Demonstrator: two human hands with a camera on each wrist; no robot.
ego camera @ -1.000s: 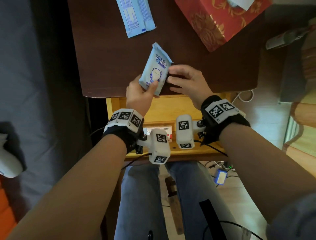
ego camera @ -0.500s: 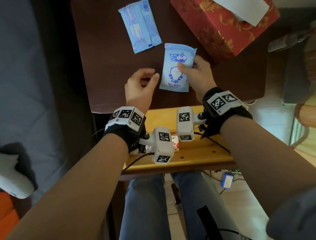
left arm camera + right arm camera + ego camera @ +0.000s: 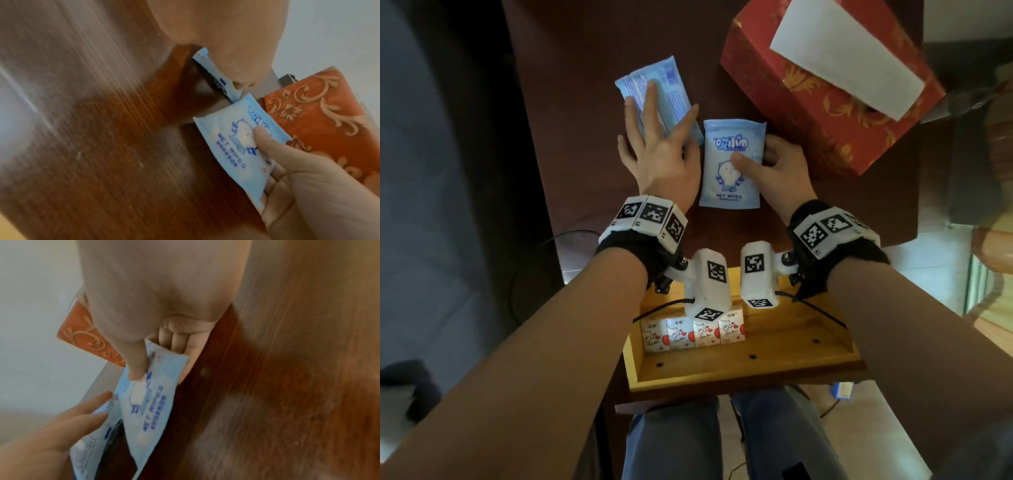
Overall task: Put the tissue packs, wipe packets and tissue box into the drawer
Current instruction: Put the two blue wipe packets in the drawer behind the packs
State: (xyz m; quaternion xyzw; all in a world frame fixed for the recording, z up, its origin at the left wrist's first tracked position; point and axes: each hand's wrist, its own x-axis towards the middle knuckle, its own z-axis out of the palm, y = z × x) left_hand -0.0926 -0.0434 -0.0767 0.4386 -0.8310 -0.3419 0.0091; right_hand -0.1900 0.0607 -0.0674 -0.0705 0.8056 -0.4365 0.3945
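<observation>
My right hand (image 3: 753, 154) pinches a light blue wet wipes packet (image 3: 729, 164) just above the dark table, thumb on its printed face (image 3: 152, 402). To its left, my left hand (image 3: 659, 130) lies flat with straight, spread fingers on a second blue wipe packet (image 3: 654, 89), whose edge shows under the palm (image 3: 216, 76). The red tissue box (image 3: 825, 102), a white tissue sticking out, stands at the far right (image 3: 318, 113). Below my wrists the wooden drawer (image 3: 756, 363) is pulled out, with several small tissue packs (image 3: 691, 330) in a row at its back left.
The brown table (image 3: 585, 102) ends at a front edge right above the drawer. A grey surface lies to the left, pale floor to the right. My knees in jeans (image 3: 674, 438) are below the drawer front. A thin cable (image 3: 822, 310) crosses the drawer.
My left hand released the printed packet and reached forward onto the second one. The right hand now holds the printed packet alone, turned upright. The drawer's inside has come into view.
</observation>
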